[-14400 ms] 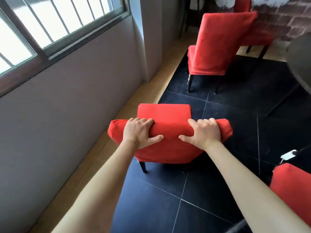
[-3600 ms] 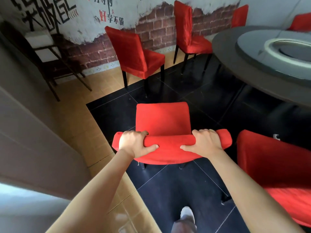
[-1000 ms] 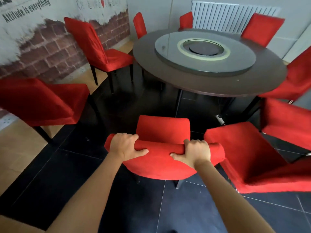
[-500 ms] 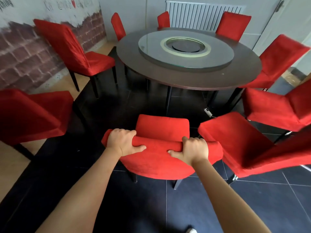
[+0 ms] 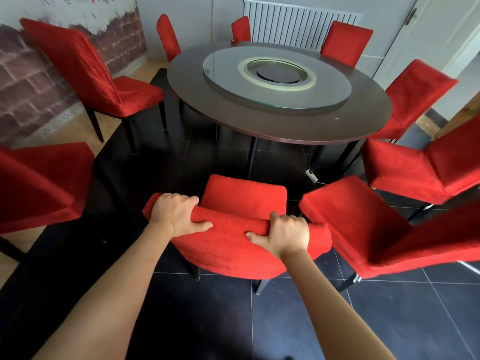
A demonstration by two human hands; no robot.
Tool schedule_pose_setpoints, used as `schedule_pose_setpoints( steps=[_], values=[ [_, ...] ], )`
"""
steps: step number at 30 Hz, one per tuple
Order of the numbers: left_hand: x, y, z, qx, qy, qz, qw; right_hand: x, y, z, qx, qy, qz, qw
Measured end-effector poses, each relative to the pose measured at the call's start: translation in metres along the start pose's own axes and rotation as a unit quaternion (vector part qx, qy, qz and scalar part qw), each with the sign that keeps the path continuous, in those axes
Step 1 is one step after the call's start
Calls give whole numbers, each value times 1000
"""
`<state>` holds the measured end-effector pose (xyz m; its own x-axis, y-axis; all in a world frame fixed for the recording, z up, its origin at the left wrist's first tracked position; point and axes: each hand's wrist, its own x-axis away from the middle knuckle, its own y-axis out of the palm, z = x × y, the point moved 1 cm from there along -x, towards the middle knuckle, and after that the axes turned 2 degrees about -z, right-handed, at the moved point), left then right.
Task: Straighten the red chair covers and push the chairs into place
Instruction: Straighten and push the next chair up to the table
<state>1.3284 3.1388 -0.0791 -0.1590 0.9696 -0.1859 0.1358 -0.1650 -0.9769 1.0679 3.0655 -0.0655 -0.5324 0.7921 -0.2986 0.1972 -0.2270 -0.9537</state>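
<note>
I count nine red chairs in view. Both hands grasp the top of the backrest of the nearest chair (image 5: pixel 233 203), fingers curled over its red cover: left hand (image 5: pixel 174 213) near the left end, right hand (image 5: pixel 287 233) towards the right. This chair faces the round table (image 5: pixel 358 126), its seat short of the rim. One chair (image 5: pixel 363 229) stands just beside it on the right and another (image 5: pixel 39 183) on the left. Six more ring the table, the far ones partly hidden, so the count may be low. One glass turntable (image 5: pixel 272 87) sits on the table. Floor (image 5: pixel 389 320): dark tiles. Brick-pattern wall (image 5: pixel 31 81) on the left, radiator (image 5: pixel 291 24) behind.
</note>
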Motion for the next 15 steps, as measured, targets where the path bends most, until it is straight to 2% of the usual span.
schedule_pose_setpoints(
  steps=[15],
  values=[
    [-20,3,-24,19,19,14,1000,-22,8,-18,-9,16,24,1000]
  ],
)
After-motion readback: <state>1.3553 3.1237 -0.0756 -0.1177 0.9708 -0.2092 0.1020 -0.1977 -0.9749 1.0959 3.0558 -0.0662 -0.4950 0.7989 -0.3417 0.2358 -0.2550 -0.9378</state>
